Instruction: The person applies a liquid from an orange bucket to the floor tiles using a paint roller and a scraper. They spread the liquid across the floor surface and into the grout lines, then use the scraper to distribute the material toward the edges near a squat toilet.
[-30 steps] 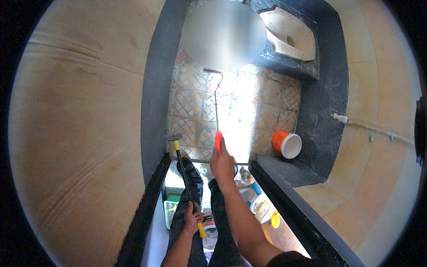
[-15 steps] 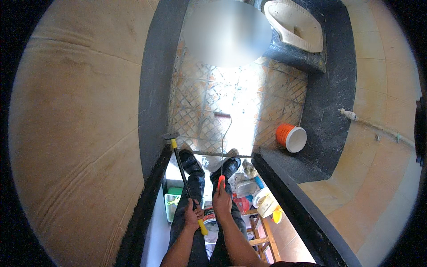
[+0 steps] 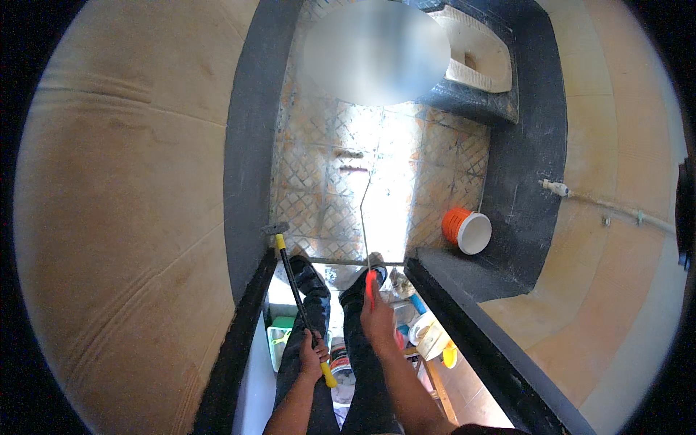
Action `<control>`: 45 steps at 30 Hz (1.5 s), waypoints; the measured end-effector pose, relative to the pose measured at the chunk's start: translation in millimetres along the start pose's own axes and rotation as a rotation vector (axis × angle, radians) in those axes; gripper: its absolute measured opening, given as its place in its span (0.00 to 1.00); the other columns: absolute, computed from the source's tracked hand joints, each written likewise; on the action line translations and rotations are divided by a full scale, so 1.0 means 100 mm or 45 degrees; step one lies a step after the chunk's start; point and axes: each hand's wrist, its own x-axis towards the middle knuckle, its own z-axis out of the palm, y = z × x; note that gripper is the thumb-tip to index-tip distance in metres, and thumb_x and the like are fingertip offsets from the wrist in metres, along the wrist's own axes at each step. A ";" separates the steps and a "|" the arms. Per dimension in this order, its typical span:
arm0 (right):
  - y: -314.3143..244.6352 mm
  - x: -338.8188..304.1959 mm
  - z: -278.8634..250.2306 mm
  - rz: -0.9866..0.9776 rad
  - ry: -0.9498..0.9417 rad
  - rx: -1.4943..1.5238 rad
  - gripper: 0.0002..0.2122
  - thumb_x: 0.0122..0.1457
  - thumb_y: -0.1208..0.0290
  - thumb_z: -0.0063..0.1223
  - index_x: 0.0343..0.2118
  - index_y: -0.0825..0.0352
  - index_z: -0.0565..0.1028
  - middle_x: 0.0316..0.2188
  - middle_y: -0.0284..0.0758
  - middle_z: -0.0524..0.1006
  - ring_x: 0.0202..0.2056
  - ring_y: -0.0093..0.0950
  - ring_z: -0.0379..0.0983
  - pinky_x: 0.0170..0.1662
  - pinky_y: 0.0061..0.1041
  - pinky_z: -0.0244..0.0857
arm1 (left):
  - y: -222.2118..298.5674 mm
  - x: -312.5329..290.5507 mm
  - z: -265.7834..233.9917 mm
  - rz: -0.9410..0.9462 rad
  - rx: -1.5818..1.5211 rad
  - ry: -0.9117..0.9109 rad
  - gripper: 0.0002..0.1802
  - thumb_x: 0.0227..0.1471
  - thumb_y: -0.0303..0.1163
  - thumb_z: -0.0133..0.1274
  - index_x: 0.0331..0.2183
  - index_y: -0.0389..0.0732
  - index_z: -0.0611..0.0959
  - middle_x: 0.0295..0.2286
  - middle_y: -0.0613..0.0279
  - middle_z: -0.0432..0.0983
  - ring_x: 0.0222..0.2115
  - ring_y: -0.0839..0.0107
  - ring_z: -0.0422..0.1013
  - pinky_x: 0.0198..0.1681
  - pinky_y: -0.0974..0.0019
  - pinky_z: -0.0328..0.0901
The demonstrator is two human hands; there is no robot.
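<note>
My right hand is closed round the red handle of a paint roller, whose thin bent wire frame reaches forward over the tiled floor. Its narrow dark roller end is at the middle of the floor, beside a dark streak that could be its shadow or reflection. In my left hand I grip a long-handled tool with a black and yellow shaft. The tool's grey head is by the left dark wall band, near the doorway; I cannot tell its exact kind.
An orange and white bucket lies tilted against the right wall band. A squat toilet is on a raised dark base at the back right. Dark door frame posts flank my legs. A pipe juts along the right wall.
My right hand has moved forward and slightly right, taking the paint roller's end farther up the floor. My left hand and its tool have barely moved.
</note>
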 end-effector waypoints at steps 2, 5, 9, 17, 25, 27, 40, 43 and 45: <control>0.28 -0.43 0.09 -0.042 0.012 -0.052 0.24 0.65 0.63 0.47 0.64 0.57 0.67 0.32 0.60 0.78 0.36 0.57 0.77 0.39 0.52 0.70 | 0.03 -0.03 0.10 0.011 0.064 0.047 0.25 0.58 0.66 0.49 0.34 0.54 0.77 0.15 0.80 0.55 0.13 0.83 0.52 0.16 0.75 0.46; 0.49 -0.61 0.26 -0.078 0.031 -0.130 0.24 0.64 0.63 0.48 0.64 0.57 0.66 0.32 0.59 0.78 0.35 0.57 0.77 0.39 0.53 0.70 | 0.02 -0.03 0.11 -0.008 0.084 0.074 0.24 0.59 0.65 0.49 0.34 0.54 0.77 0.15 0.80 0.55 0.13 0.83 0.52 0.16 0.75 0.47; 0.09 -0.10 0.44 0.062 -0.133 -0.130 0.29 0.62 0.67 0.50 0.67 0.61 0.61 0.33 0.59 0.78 0.34 0.58 0.77 0.40 0.54 0.70 | 0.03 -0.05 0.06 0.034 0.054 0.047 0.23 0.60 0.63 0.47 0.34 0.53 0.76 0.15 0.79 0.55 0.13 0.83 0.52 0.16 0.75 0.47; -1.75 2.80 -0.22 -0.269 0.251 0.024 0.22 0.59 0.73 0.47 0.57 0.68 0.67 0.42 0.55 0.79 0.46 0.51 0.77 0.48 0.47 0.71 | 0.04 0.01 0.04 0.051 0.104 -0.014 0.23 0.62 0.62 0.46 0.33 0.53 0.75 0.15 0.79 0.55 0.13 0.83 0.51 0.16 0.75 0.46; -1.34 1.81 -0.29 -0.248 0.181 -0.068 0.27 0.63 0.66 0.48 0.65 0.60 0.58 0.37 0.55 0.80 0.40 0.55 0.78 0.44 0.49 0.72 | 0.09 -0.09 0.11 0.030 0.068 -0.008 0.23 0.61 0.64 0.47 0.33 0.54 0.76 0.15 0.79 0.55 0.14 0.83 0.52 0.17 0.75 0.47; -0.86 1.09 -0.12 -0.235 0.154 0.044 0.29 0.67 0.64 0.44 0.69 0.52 0.53 0.31 0.57 0.79 0.35 0.59 0.77 0.39 0.53 0.70 | 0.08 -0.09 0.12 0.029 0.077 0.022 0.23 0.60 0.64 0.48 0.33 0.54 0.76 0.15 0.79 0.55 0.14 0.83 0.53 0.17 0.76 0.47; -0.38 0.90 0.71 -0.172 0.023 -0.087 0.32 0.62 0.73 0.46 0.69 0.60 0.52 0.31 0.57 0.79 0.35 0.56 0.78 0.38 0.54 0.70 | 0.02 -0.10 0.08 0.009 0.040 0.117 0.23 0.61 0.63 0.48 0.31 0.52 0.75 0.14 0.78 0.55 0.13 0.82 0.52 0.16 0.75 0.47; -1.32 2.39 0.36 -0.183 0.169 0.089 0.27 0.59 0.75 0.46 0.63 0.69 0.58 0.40 0.60 0.78 0.42 0.54 0.77 0.44 0.52 0.70 | 0.04 -0.12 0.16 0.043 0.116 0.069 0.23 0.61 0.62 0.47 0.32 0.52 0.74 0.14 0.78 0.54 0.13 0.82 0.51 0.15 0.74 0.46; -1.86 3.34 -0.27 -0.246 0.348 0.061 0.24 0.60 0.70 0.45 0.59 0.71 0.62 0.42 0.57 0.78 0.47 0.52 0.76 0.48 0.48 0.70 | 0.07 -0.04 0.18 0.004 0.136 -0.024 0.24 0.61 0.62 0.47 0.32 0.52 0.74 0.14 0.79 0.54 0.13 0.82 0.51 0.15 0.74 0.46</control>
